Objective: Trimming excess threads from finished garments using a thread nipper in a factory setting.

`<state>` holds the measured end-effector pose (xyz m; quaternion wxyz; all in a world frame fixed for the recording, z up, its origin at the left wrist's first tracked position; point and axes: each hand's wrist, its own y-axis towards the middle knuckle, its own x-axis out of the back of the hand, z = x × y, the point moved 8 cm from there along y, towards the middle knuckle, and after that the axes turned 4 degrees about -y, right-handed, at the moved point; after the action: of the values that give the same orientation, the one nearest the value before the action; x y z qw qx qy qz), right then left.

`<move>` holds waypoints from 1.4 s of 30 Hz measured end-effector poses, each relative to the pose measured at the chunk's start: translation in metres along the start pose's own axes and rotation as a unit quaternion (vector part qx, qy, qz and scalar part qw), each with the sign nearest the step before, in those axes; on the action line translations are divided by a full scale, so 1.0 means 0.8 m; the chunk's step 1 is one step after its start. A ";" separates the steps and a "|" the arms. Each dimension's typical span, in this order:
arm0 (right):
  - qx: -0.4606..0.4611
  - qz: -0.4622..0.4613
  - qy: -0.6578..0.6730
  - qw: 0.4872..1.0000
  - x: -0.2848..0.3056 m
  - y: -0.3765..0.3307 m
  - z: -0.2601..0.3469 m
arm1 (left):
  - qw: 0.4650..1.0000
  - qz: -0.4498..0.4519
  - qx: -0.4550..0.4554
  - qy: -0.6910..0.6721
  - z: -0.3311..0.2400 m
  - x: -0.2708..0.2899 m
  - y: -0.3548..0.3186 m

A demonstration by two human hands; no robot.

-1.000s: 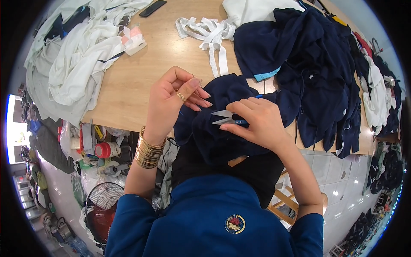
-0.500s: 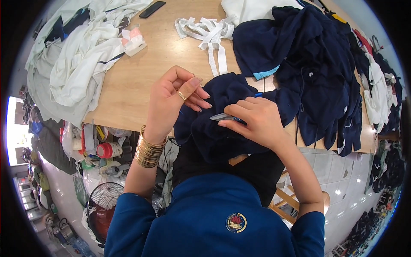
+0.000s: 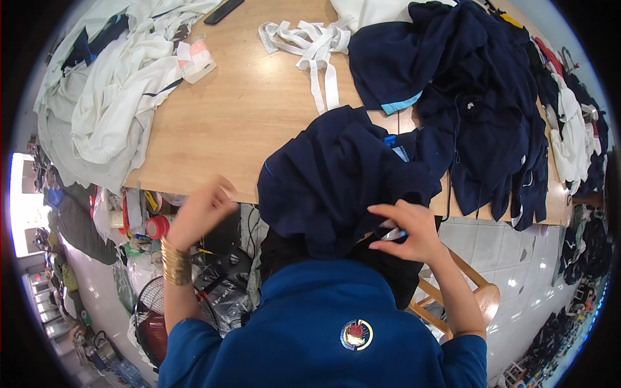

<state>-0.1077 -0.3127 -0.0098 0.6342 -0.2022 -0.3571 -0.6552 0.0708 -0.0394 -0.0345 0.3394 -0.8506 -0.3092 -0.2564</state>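
Note:
A navy blue garment (image 3: 330,174) lies bunched over the table's near edge and onto my lap. Thread snips (image 3: 394,235) with a bluish handle sit in my right hand (image 3: 419,234), just beside the garment's lower right side. Thumb and index finger of that hand are spread apart around the snips. Away to the left of the cloth, past the table edge, is my left hand (image 3: 204,215). Motion smears its bent fingers, so whether they hold anything does not show. It does not touch the garment.
More navy garments (image 3: 479,129) are heaped at right on the wooden table (image 3: 220,136). White strips (image 3: 317,45) lie at the back, a black phone (image 3: 224,11) further left. White garments (image 3: 107,110) cover the left end. Below stand a fan (image 3: 152,310) and a wooden stool (image 3: 485,301).
My left hand has left the garment and moved down and left. My right hand has come down towards my lap with the snips. The garment has spread wider.

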 end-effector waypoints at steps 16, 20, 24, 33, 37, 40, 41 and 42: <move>-0.195 -0.167 0.215 0.942 0.085 0.037 -0.033 | 0.944 -0.136 -0.299 -0.042 -0.097 -0.172 0.018; -0.254 -0.285 0.359 0.852 0.127 0.029 -0.044 | 0.928 -0.154 -0.301 -0.154 -0.131 -0.060 0.047; -0.244 -0.341 0.381 0.824 0.153 0.028 -0.061 | 0.936 -0.164 -0.240 -0.200 -0.131 -0.021 0.066; -0.293 -0.380 0.452 0.751 0.140 0.020 -0.120 | 0.764 0.060 -0.002 -0.642 -0.089 -0.074 0.085; -0.322 -0.368 0.385 0.783 0.126 0.021 -0.138 | 0.731 0.063 0.007 -0.680 -0.093 -0.086 0.096; -0.215 -0.378 0.238 0.869 0.129 0.036 -0.106 | 0.713 0.050 0.026 -0.699 -0.078 -0.094 0.106; -0.137 -0.371 0.195 0.897 0.122 0.039 -0.088 | 0.714 0.045 0.025 -0.698 -0.071 -0.096 0.108; -0.139 -0.244 0.132 0.951 0.098 0.039 -0.085 | 0.715 0.040 0.024 -0.698 -0.067 -0.096 0.108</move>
<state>-0.0736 -0.4137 0.0078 0.4621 -0.1069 -0.2138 -0.8540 0.0670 -0.1560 -0.0859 0.0571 -0.7913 -0.4296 0.4313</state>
